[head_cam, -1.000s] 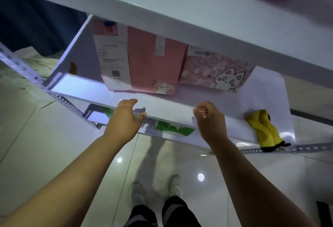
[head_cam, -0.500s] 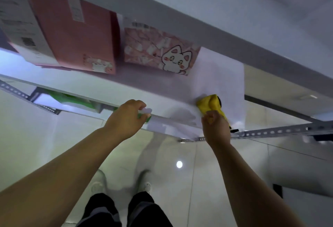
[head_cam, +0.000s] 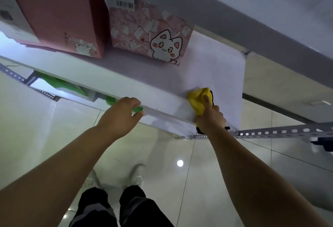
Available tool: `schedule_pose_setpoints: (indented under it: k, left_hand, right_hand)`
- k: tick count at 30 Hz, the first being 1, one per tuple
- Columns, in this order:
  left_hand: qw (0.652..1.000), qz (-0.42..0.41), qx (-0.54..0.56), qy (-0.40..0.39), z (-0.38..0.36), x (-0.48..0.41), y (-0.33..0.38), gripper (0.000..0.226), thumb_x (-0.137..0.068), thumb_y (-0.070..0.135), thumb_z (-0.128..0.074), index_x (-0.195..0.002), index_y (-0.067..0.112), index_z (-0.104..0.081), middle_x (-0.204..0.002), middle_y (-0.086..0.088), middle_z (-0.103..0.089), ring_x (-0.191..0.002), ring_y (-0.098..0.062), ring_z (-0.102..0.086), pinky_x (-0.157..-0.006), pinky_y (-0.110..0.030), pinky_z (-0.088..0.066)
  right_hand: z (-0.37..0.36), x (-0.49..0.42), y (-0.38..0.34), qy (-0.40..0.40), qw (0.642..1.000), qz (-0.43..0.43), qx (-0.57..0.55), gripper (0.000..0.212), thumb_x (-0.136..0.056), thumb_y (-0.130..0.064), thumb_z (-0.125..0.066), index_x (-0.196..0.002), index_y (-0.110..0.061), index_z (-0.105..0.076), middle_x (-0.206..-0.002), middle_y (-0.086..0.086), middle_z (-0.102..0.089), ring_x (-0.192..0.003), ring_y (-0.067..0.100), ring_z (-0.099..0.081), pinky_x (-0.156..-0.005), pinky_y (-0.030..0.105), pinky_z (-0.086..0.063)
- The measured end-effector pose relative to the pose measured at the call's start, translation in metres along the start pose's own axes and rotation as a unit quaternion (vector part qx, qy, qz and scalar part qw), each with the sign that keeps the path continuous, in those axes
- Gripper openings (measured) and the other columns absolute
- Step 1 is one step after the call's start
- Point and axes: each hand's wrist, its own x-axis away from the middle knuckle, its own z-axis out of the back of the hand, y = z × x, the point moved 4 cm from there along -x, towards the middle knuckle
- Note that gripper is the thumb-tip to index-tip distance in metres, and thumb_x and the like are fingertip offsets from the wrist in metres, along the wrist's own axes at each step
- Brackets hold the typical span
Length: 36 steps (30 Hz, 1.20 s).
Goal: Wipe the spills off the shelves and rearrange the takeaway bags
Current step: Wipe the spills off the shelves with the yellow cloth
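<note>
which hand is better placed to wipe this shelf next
Right. The right hand grips the yellow cloth on the shelf; the left hand holds only the shelf's front edge.

2 arms outstretched; left hand (head_cam: 122, 114) seemingly curls round shelf (head_cam: 108, 82), right hand (head_cam: 211, 117) grips cloth (head_cam: 196, 99).

black trousers (head_cam: 93, 208), white shoes (head_cam: 137, 175)

Two pink bags (head_cam: 61, 13) (head_cam: 144, 28), one yellow cloth (head_cam: 197, 100), two hands (head_cam: 119, 116) (head_cam: 210, 118).
</note>
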Motion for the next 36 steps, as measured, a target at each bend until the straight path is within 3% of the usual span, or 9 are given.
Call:
schedule_pose_setpoints:
  k: [4,9,15,19,22,26,36]
  left_hand:
    - [1.000,0.015,-0.001,0.012,0.006,0.016,-0.015,0.035,-0.088,0.034,-0.058,-0.118,0.016,-0.056,-0.119,-0.002,-0.059,-0.102,-0.019,-0.058,-0.077,-0.027,-0.039]
    - [0.999,0.028,0.007,0.023,0.027,0.035,-0.037,0.039,-0.088,0.036,-0.058,-0.122,0.018,-0.055,-0.117,-0.001,-0.060,-0.096,-0.015,-0.057,-0.078,-0.026,-0.040]
    - [0.998,0.045,0.011,0.041,0.068,0.070,-0.075,0.038,-0.087,0.036,-0.059,-0.120,0.018,-0.057,-0.117,-0.002,-0.060,-0.101,-0.018,-0.057,-0.081,-0.027,-0.041]
    - [0.997,0.056,0.009,0.046,0.106,0.104,-0.121,0.036,-0.087,0.035,-0.060,-0.118,0.018,-0.057,-0.116,-0.002,-0.060,-0.093,-0.014,-0.056,-0.076,-0.025,-0.039]
    - [0.996,0.071,0.005,0.053,0.137,0.126,-0.159,0.037,-0.087,0.036,-0.059,-0.120,0.018,-0.057,-0.119,-0.002,-0.060,-0.094,-0.014,-0.056,-0.076,-0.025,-0.039]
    - [0.993,0.096,-0.001,0.068,0.177,0.145,-0.208,0.039,-0.087,0.036,-0.059,-0.121,0.017,-0.057,-0.121,-0.003,-0.059,-0.099,-0.019,-0.059,-0.078,-0.026,-0.041]
    - [0.985,0.138,-0.017,0.097,0.251,0.135,-0.284,0.040,-0.089,0.038,-0.054,-0.125,0.021,-0.053,-0.123,-0.001,-0.057,-0.104,-0.019,-0.056,-0.080,-0.028,-0.042]
  right_hand:
    - [0.000,0.013,-0.012,0.045,0.999,-0.002,-0.024,0.075,-0.083,-0.015,-0.048,-0.141,-0.040,-0.008,-0.116,0.016,-0.046,-0.096,0.037,-0.054,-0.086,0.045,-0.039]
    - [-0.006,0.047,-0.040,0.079,0.994,0.059,-0.048,0.070,-0.084,-0.017,-0.048,-0.143,-0.038,-0.016,-0.114,0.014,-0.047,-0.095,0.037,-0.053,-0.084,0.043,-0.036]
    - [-0.017,0.098,-0.103,0.060,0.981,0.160,-0.088,0.067,-0.087,-0.031,-0.053,-0.144,-0.037,-0.019,-0.118,0.012,-0.049,-0.103,0.036,-0.053,-0.089,0.045,-0.042]
    - [-0.025,0.134,-0.165,0.021,0.966,0.221,-0.136,0.067,-0.086,-0.035,-0.055,-0.144,-0.037,-0.023,-0.117,0.011,-0.052,-0.105,0.032,-0.052,-0.082,0.037,-0.041]
    - [-0.030,0.161,-0.215,0.010,0.951,0.267,-0.157,0.067,-0.086,-0.033,-0.057,-0.145,-0.033,-0.026,-0.127,0.010,-0.053,-0.114,0.029,-0.051,-0.087,0.036,-0.041]
    - [-0.038,0.187,-0.282,-0.002,0.942,0.293,-0.163,0.067,-0.086,-0.036,-0.058,-0.145,-0.036,-0.025,-0.139,0.008,-0.046,-0.123,0.029,-0.046,-0.096,0.042,-0.042]
    - [-0.043,0.198,-0.411,-0.019,0.925,0.354,-0.138,0.067,-0.086,-0.040,-0.055,-0.144,-0.039,-0.023,-0.137,0.006,-0.046,-0.118,0.028,-0.048,-0.089,0.039,-0.041]
